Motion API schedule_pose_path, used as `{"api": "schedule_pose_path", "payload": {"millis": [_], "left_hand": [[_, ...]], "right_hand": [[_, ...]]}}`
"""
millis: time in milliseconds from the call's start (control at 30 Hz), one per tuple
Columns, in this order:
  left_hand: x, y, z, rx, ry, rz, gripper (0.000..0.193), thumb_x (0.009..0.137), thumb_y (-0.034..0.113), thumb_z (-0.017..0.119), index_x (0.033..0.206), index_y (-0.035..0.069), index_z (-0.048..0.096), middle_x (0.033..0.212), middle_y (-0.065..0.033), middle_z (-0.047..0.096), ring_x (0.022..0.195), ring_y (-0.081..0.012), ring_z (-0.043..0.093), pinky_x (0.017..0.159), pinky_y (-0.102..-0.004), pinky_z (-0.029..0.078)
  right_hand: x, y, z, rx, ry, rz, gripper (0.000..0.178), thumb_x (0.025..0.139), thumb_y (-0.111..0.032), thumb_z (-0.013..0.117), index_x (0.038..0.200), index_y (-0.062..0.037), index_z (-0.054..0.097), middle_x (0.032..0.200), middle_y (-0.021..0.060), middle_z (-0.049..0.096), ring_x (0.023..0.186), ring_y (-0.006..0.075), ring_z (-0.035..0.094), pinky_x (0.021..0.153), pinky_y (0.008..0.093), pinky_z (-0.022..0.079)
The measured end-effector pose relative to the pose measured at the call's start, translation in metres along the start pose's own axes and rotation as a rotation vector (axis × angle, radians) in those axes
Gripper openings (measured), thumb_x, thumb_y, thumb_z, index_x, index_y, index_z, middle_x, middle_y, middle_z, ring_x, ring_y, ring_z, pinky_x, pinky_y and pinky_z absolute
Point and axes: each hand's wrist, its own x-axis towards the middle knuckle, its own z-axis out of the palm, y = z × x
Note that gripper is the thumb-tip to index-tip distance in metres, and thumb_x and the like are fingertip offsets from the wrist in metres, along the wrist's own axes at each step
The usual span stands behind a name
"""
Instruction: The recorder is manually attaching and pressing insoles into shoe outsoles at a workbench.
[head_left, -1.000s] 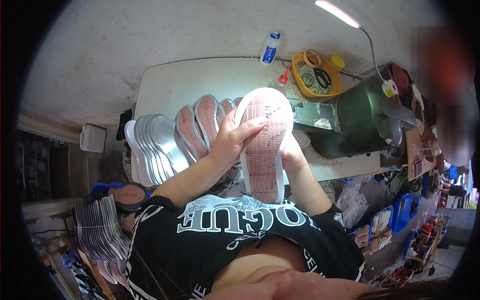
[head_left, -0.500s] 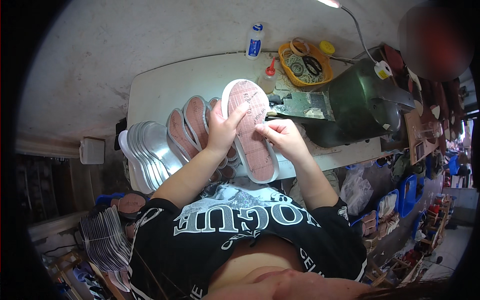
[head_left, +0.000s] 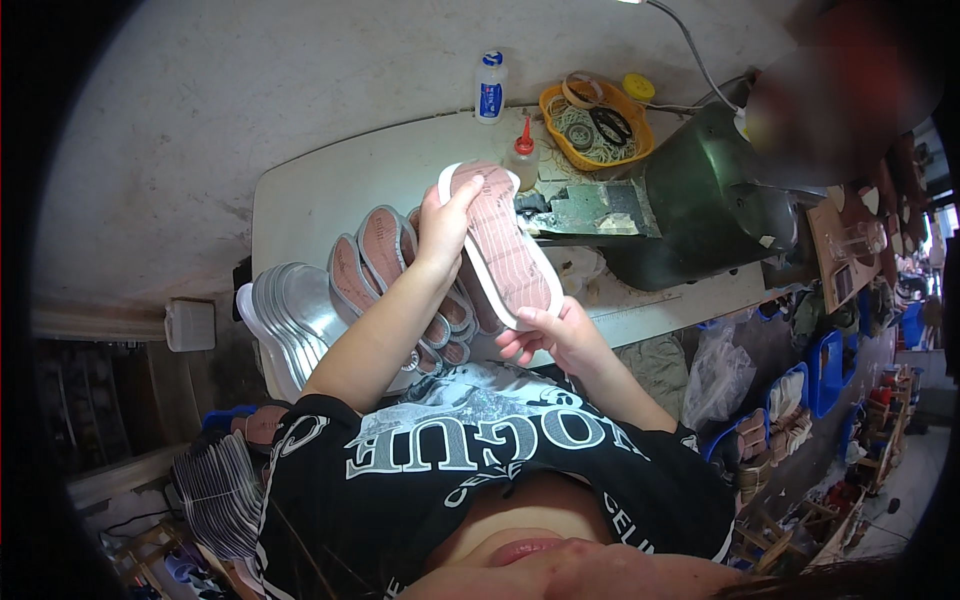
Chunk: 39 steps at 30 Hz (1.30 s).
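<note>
A shoe insole (head_left: 508,255) with a pinkish-brown board face and a white rim is held up over the table, slanting from upper left to lower right. My left hand (head_left: 442,232) is closed round its upper left side, thumb lying on the board. At the lower end my right hand (head_left: 568,338) grips the rim, the thumb on top and the other fingers partly beneath. Behind my left forearm lie several similar insoles (head_left: 382,248) with grey rims, overlapping. Left of them leans a row of shiny silver insoles (head_left: 310,300).
A dark green machine (head_left: 690,210) with a flat plate stands on the table (head_left: 300,205) at right. Behind it are a yellow basket (head_left: 638,143) of cords and tape, a red-tipped bottle (head_left: 521,165) and a white-and-blue bottle (head_left: 490,92). A lamp's bendable neck (head_left: 692,52) hangs above.
My right hand has moved from the insole's right side down to its lower end. The insole has tilted, and my left thumb sits nearer its upper end.
</note>
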Motion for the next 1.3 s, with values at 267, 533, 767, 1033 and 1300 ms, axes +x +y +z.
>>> {"api": "schedule_pose_path", "payload": {"millis": [267, 533, 767, 1033, 1300], "left_hand": [[0.016, 0.001, 0.003, 0.076, -0.019, -0.088, 0.027, 0.086, 0.014, 0.06, 0.106, -0.004, 0.062, 0.096, -0.0108, 0.067, 0.086, -0.0172, 0.064, 0.078, -0.0279, 0.049], [0.035, 0.008, -0.001, 0.211, -0.068, -0.062, 0.031, 0.086, 0.019, 0.062, 0.106, -0.005, 0.063, 0.094, -0.0095, 0.068, 0.082, -0.0152, 0.064, 0.077, -0.0272, 0.049], [0.086, 0.043, -0.019, 1.298, -0.315, 0.707, 0.074, 0.072, 0.058, 0.067, 0.12, 0.003, 0.056, 0.131, -0.0201, 0.048, 0.131, -0.0407, 0.029, 0.107, -0.0504, 0.024], [0.089, 0.098, 0.034, 1.657, -1.469, -0.011, 0.043, 0.077, 0.048, 0.066, 0.093, 0.009, 0.064, 0.102, -0.0152, 0.062, 0.119, -0.0347, 0.042, 0.103, -0.0501, 0.028], [0.098, 0.094, 0.034, 1.487, -1.466, -0.139, 0.037, 0.077, 0.046, 0.068, 0.092, 0.012, 0.062, 0.083, -0.0102, 0.061, 0.1, -0.029, 0.046, 0.081, -0.0385, 0.042]], "right_hand": [[0.012, -0.007, 0.009, 0.222, 0.022, -0.197, 0.044, 0.091, -0.022, 0.056, 0.121, 0.0083, 0.045, 0.096, 0.0213, 0.065, 0.083, 0.0251, 0.068, 0.072, 0.0334, 0.056], [0.029, -0.007, 0.019, 0.325, 0.209, -0.106, 0.031, 0.091, -0.018, 0.054, 0.113, 0.0051, 0.052, 0.091, 0.0184, 0.067, 0.078, 0.0217, 0.069, 0.073, 0.0325, 0.055], [0.061, -0.017, 0.029, 0.448, 0.248, -0.175, 0.031, 0.092, -0.018, 0.052, 0.115, 0.003, 0.051, 0.092, 0.0175, 0.067, 0.078, 0.0211, 0.068, 0.074, 0.0321, 0.055], [0.07, -0.023, 0.035, 0.396, 0.328, -0.214, 0.035, 0.093, -0.02, 0.054, 0.118, 0.0048, 0.051, 0.103, 0.0149, 0.063, 0.084, 0.0196, 0.066, 0.075, 0.03, 0.055], [0.072, -0.028, 0.034, 0.39, 0.335, -0.18, 0.037, 0.093, -0.021, 0.055, 0.119, 0.0054, 0.052, 0.107, 0.0147, 0.061, 0.086, 0.0212, 0.066, 0.075, 0.0301, 0.057]]}}
